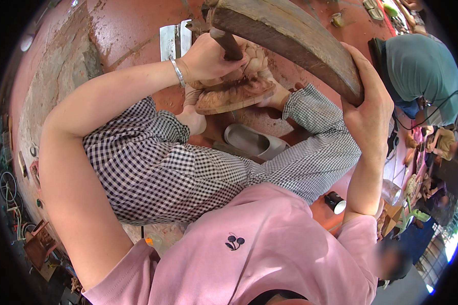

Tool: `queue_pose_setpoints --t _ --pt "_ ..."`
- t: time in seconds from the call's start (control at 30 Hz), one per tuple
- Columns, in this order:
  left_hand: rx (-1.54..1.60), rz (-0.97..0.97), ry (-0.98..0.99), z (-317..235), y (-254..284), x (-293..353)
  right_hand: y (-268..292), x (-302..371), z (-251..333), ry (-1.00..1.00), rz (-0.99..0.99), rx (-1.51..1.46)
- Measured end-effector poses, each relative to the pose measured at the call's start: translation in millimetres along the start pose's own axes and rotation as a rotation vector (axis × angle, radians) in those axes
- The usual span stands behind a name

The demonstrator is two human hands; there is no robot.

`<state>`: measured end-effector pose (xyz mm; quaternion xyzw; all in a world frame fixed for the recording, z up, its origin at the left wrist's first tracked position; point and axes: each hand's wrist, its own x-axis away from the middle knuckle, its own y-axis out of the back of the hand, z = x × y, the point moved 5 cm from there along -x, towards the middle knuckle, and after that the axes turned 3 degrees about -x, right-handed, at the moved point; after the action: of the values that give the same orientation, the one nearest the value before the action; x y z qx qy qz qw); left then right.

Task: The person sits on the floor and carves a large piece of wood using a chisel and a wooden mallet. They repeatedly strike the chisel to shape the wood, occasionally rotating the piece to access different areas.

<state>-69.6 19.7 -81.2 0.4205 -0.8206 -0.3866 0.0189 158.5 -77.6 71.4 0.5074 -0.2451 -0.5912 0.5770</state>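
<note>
Wood carving in hand: at upper centre of the frame, the left hand (208, 58) is closed round a chisel (228, 44) set on a carved block (234, 94) braced between the feet, while the right hand (366, 109), right of centre, wraps the end of a long curved wooden mallet (290, 38). Good work here would mean a steady chisel, short strokes and toes kept back from the edge. The chisel's tip is hidden behind fist and mallet, the carving's figure is hard to read, possibly an animal, and the mallet's far end is cut off at the top.
</note>
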Motion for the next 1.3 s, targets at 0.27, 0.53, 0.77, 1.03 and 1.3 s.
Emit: queue_pose_setpoints --t 0.27,0.53,0.77,1.03,1.3 --pt "-0.071 -0.029 -0.045 4 -6 4 3 -2 5 0.101 -0.043 -0.026" --pt "-0.202 0.116 0.072 11 -10 8 0 -13 18 0.202 -0.048 0.166" --pt "-0.262 0.13 -0.024 9 -12 17 3 -15 15 0.181 0.038 0.272" --pt "-0.431 0.39 -0.092 17 -28 27 6 -20 18 0.335 0.073 0.17" --pt "-0.197 0.4 0.087 26 -37 29 5 -23 17 0.336 0.044 0.292"
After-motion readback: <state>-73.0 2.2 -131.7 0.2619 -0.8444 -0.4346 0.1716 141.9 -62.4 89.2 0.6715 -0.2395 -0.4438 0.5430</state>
